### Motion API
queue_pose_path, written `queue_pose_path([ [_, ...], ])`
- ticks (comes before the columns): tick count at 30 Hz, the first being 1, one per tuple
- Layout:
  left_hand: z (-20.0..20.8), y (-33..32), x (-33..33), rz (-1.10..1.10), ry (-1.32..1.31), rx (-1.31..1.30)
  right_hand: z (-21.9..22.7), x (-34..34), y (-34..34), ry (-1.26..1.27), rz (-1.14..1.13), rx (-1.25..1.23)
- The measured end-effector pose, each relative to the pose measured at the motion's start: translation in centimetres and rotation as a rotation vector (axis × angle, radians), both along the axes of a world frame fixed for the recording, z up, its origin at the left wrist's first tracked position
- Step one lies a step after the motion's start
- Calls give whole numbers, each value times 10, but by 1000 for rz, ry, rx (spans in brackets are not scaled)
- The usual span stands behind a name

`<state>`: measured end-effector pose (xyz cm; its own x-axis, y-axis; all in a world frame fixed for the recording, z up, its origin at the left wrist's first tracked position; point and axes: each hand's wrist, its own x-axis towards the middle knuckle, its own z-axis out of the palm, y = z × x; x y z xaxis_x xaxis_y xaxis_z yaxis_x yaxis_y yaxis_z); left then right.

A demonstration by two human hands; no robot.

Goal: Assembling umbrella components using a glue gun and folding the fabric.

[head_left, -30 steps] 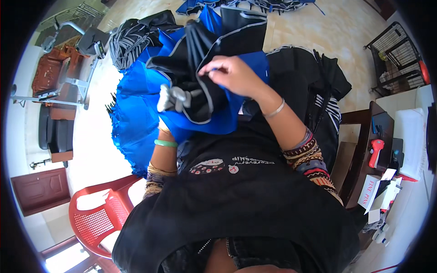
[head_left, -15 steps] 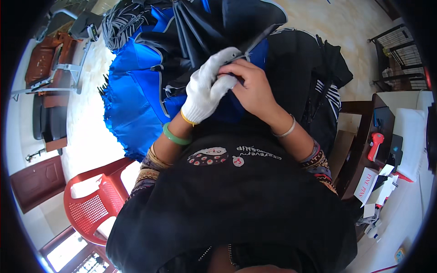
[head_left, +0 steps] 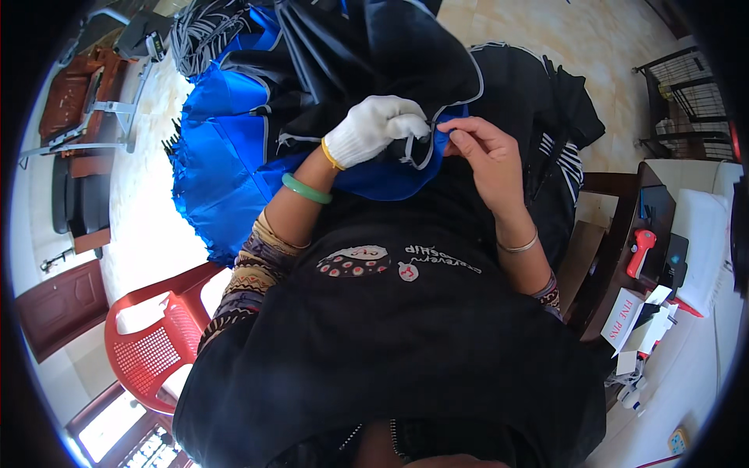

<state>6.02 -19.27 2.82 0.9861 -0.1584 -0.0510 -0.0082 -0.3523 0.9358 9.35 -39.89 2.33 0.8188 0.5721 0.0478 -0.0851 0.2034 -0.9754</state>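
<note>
My left hand [head_left: 378, 129], in a white knitted glove, is closed on the grey-trimmed edge of a black-and-blue fabric piece [head_left: 390, 58]. A short loop of the grey trim hangs beneath its fingertips. Just to the right, my bare right hand [head_left: 491, 160] has its thumb and forefinger pinched together at the same fabric's edge. The fabric is black on one side and glossy blue on the other, and it drapes in folds across my lap. What lies between the fingertips is too small to make out.
A stack of blue fabric [head_left: 218, 148] lies to the left, below a bundle of grey strips [head_left: 204, 43]. More black fabric [head_left: 519, 101] spreads on the right. A red plastic chair [head_left: 156, 343] stands lower left. A dark table [head_left: 644, 199] carries a red-handled tool [head_left: 641, 251] and an opened white box [head_left: 636, 324].
My hands, together before, have moved apart, the right going right and slightly down. The fabric edge has come lower, showing more blue underside and a hanging loop of trim.
</note>
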Motion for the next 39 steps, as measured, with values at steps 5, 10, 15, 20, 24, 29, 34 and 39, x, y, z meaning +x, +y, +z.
queue_pose_path([
  [5, -4, -11, -3, 30, -54, 142, 4, -8, 6, -635, -232, -390],
  [10, -3, -20, -2, 51, 32, 129, 7, -8, 4, -607, -310, -349],
  [15, -2, -19, 0, 40, 18, 149, 11, -7, 0, -586, -316, -326],
  [20, -3, -18, 0, 2, 24, 182, 10, -6, -3, -619, -312, -309],
  [24, -5, -18, 3, -55, 45, 252, 10, -4, -7, -962, -303, -468],
  [29, -3, -12, 1, -87, -236, 264, 19, -5, -9, -1101, -87, -564],
  [34, -41, 61, 1, 303, -193, -611, -1, 13, 7, -582, 191, -422],
  [39, -56, 93, -11, 711, -196, -1148, -96, 53, 45, 42, 198, -789],
])
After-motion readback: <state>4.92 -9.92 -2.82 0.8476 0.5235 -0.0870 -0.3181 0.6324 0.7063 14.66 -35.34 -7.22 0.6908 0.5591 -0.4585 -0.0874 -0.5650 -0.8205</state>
